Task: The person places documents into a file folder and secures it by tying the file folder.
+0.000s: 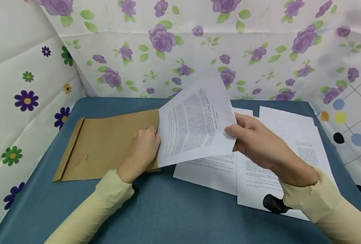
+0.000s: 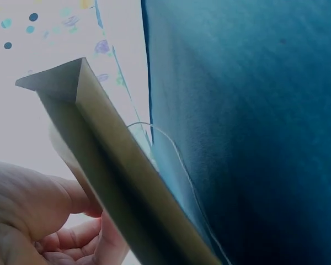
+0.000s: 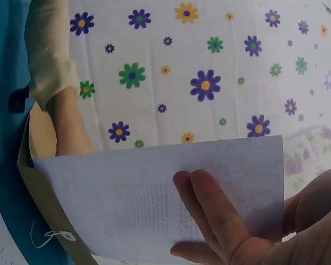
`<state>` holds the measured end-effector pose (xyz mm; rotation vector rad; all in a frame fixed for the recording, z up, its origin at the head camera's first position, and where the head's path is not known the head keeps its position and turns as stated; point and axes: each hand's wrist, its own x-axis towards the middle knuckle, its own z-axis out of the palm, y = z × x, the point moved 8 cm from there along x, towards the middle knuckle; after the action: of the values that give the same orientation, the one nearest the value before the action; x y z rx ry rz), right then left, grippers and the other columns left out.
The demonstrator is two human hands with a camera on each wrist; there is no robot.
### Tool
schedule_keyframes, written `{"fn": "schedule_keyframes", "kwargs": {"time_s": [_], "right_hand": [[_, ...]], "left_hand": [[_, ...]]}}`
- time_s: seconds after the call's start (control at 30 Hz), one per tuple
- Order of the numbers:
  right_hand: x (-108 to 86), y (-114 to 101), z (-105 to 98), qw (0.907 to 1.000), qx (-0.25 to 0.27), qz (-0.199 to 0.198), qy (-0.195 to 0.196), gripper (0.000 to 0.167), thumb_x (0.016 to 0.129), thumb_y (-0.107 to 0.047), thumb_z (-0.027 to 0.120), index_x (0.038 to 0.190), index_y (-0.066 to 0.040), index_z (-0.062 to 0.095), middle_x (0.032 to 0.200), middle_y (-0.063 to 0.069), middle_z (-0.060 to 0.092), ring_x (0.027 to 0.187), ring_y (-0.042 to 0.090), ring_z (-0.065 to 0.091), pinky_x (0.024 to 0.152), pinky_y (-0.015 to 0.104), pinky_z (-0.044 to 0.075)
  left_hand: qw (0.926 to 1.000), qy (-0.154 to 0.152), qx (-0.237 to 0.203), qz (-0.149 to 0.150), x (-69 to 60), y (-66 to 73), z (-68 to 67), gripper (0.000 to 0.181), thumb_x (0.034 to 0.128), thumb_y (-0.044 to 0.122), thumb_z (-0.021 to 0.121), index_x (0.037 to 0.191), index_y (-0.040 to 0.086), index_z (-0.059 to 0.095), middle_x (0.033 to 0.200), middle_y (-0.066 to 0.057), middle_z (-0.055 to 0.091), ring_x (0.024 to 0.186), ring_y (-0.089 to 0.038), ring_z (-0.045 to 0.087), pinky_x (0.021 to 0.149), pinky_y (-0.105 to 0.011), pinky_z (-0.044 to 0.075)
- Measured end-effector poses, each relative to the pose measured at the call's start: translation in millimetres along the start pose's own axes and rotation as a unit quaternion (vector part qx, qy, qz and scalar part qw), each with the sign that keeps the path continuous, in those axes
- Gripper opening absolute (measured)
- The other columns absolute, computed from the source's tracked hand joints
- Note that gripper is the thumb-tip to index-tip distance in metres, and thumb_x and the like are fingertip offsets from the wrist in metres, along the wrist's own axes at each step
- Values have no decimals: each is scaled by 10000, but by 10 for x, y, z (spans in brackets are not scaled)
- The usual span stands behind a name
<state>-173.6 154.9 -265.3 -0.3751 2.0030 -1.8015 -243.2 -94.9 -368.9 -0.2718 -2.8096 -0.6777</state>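
A brown paper envelope (image 1: 107,145) lies on the left of the table, raised a little at its right-hand mouth. My left hand (image 1: 144,145) grips its upper layer near that mouth. In the left wrist view, the envelope (image 2: 107,138) gapes open, and the thumb and curled fingers of the left hand (image 2: 38,215) hold its edge. My right hand (image 1: 256,142) pinches a printed sheet (image 1: 195,125) by its right edge, tilted up. The sheet's left end meets the envelope's mouth; how far in it reaches is hidden. In the right wrist view, straight fingers (image 3: 215,210) lie along the sheet (image 3: 116,182).
More printed sheets (image 1: 208,173) lie overlapping on the right side of the blue-covered table (image 1: 180,210), partly under the right forearm. A thin white string (image 3: 49,236) hangs from the envelope's button. Flowered cloth (image 1: 186,47) stands behind the table and along its sides.
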Motion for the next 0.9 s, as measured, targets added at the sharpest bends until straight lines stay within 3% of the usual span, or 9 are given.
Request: {"fn": "schedule_keyframes", "kwargs": {"time_s": [0.3, 0.43, 0.6, 0.9], "right_hand": [[11, 103, -65, 9966, -568, 584, 144, 397, 1102, -174, 405, 1378, 86, 526, 1306, 194, 659, 949, 220, 720, 816, 335, 567], [47, 109, -44, 9980, -227, 582, 73, 397, 1106, -200, 417, 1320, 107, 548, 1256, 177, 686, 896, 280, 744, 828, 369, 580], [106, 84, 58, 9989, 203, 340, -250, 448, 1123, -225, 397, 1391, 120, 494, 1239, 209, 697, 924, 375, 749, 813, 497, 597], [79, 100, 35, 9990, 151, 416, -46, 419, 1093, -137, 369, 1424, 114, 428, 1320, 237, 637, 856, 389, 751, 795, 461, 605]], "left_hand": [[9999, 50, 139, 38, -32, 3, -2, 261, 930, -30, 589, 688, 39, 521, 591, -108, 499, 518, -244, 522, 451, -357, 405], [9998, 72, 186, 75, -34, 4, 3, 267, 929, -33, 585, 682, 41, 514, 588, -114, 497, 517, -254, 531, 447, -366, 411], [9995, 156, 238, 121, -39, 9, -7, 277, 940, -30, 579, 679, 35, 510, 583, -120, 489, 514, -256, 535, 447, -374, 422], [9990, 322, 269, 154, -32, 8, -50, 244, 931, -39, 584, 694, 1, 545, 605, -151, 532, 524, -258, 552, 448, -371, 437]]}}
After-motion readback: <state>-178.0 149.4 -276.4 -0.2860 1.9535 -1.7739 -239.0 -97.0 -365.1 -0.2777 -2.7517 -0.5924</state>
